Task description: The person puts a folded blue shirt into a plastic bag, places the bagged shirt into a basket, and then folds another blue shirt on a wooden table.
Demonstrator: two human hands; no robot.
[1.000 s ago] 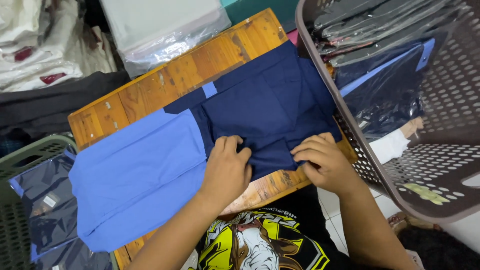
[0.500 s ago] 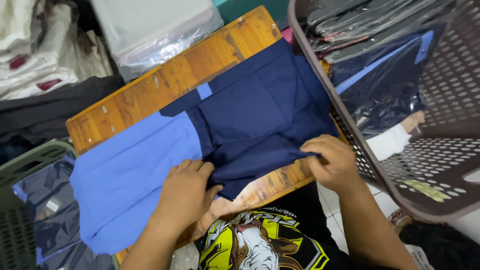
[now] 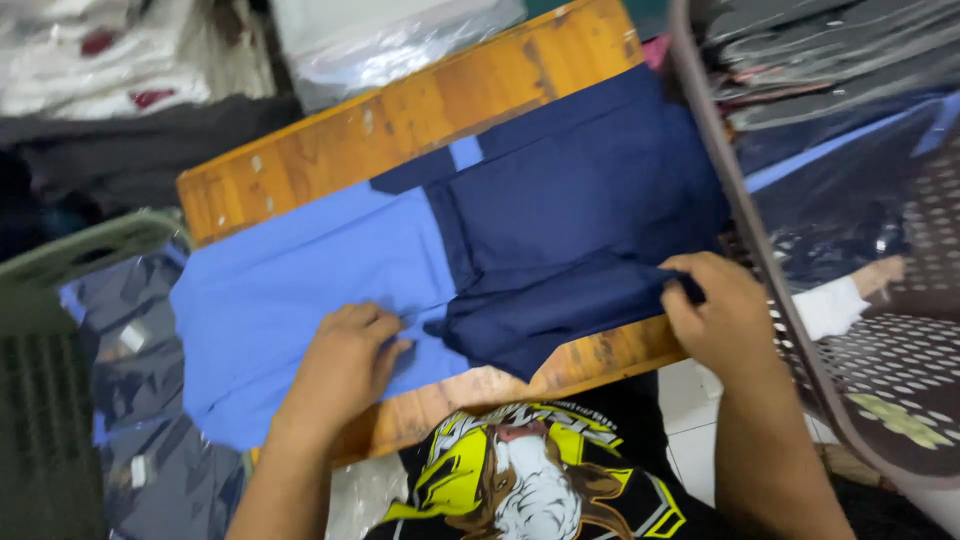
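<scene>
A two-tone garment lies on a wooden board (image 3: 420,110): its light blue part (image 3: 300,270) to the left, its navy part (image 3: 580,210) to the right. My left hand (image 3: 345,365) presses on the light blue cloth near the seam, fingers curled onto the fabric. My right hand (image 3: 720,315) pinches the near right edge of the navy cloth, which is folded over toward me.
A large perforated brown basket (image 3: 900,400) with bagged dark garments stands at the right. A green basket (image 3: 60,330) with bagged garments sits at the left. Plastic-wrapped white items (image 3: 380,40) and dark cloth lie beyond the board.
My left hand has slid left from the navy fold onto the light blue cloth. My right hand has moved right along the navy edge. The camera has shifted closer.
</scene>
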